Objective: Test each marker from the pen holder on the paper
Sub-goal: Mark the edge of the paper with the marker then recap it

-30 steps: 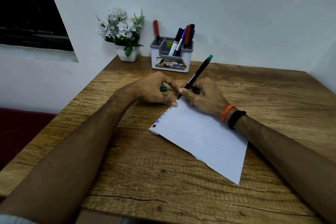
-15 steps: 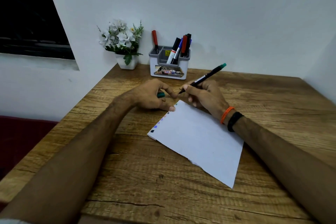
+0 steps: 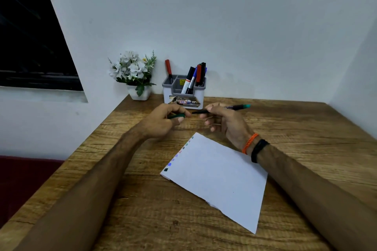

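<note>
Recapping looks to be the step in hand: a green-ended marker point(image 3: 221, 108) is pinched in the right hand point(image 3: 222, 120), fingers curled round the barrel, tip aimed left at the green cap point(image 3: 177, 116), which is gripped by the curled fingers of the left hand point(image 3: 163, 121). Both are held just in front of the pen holder point(image 3: 183, 92), w/ tip & cap mouth close but apart. The paper point(image 3: 220, 173) is lying nearer the person than the holder, colour swatches point(image 3: 176, 156) along its left edge. Risk: if tip & cap are misaligned, ink could be smeared on the fingers; a loosely seated cap could let the marker dry out. Other markers point(image 3: 192, 78) are standing in the holder, apparently to be tested yet.
</note>
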`<action>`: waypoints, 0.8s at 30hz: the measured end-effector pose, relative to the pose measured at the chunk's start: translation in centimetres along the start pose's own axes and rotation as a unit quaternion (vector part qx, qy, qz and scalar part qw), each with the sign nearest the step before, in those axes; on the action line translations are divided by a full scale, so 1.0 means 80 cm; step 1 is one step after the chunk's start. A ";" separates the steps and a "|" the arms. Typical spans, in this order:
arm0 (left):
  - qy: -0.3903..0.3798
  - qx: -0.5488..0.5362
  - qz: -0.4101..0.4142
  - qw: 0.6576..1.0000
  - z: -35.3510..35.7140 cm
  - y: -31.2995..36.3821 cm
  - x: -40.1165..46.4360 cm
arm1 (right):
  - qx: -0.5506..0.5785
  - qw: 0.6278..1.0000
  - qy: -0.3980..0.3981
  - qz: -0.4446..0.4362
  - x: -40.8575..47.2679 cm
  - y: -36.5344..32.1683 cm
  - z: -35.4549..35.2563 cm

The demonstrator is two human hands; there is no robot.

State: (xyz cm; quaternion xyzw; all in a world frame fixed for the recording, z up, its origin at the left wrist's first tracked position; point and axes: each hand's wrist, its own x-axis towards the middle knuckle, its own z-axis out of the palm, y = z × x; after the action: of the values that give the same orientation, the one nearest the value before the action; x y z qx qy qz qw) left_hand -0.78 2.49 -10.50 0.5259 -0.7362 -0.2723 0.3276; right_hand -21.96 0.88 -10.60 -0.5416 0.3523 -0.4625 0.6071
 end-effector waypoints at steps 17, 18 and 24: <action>0.046 -0.085 0.039 0.995 0.005 -0.001 0.004 | -0.056 0.998 -0.005 -0.024 0.000 0.006 -0.001; 0.044 -0.083 0.042 0.995 0.005 0.000 0.003 | -0.053 0.998 -0.007 -0.024 0.000 0.007 -0.001; 0.042 -0.084 0.046 0.994 0.006 0.000 0.003 | -0.087 0.995 0.004 -0.055 -0.001 0.010 -0.002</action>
State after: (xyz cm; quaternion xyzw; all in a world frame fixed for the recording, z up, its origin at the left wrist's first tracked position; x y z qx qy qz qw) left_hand -1.15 2.29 -10.76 0.4729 -0.7195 -0.2957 0.4139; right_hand -22.02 0.91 -11.46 -0.6093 0.3629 -0.4652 0.5298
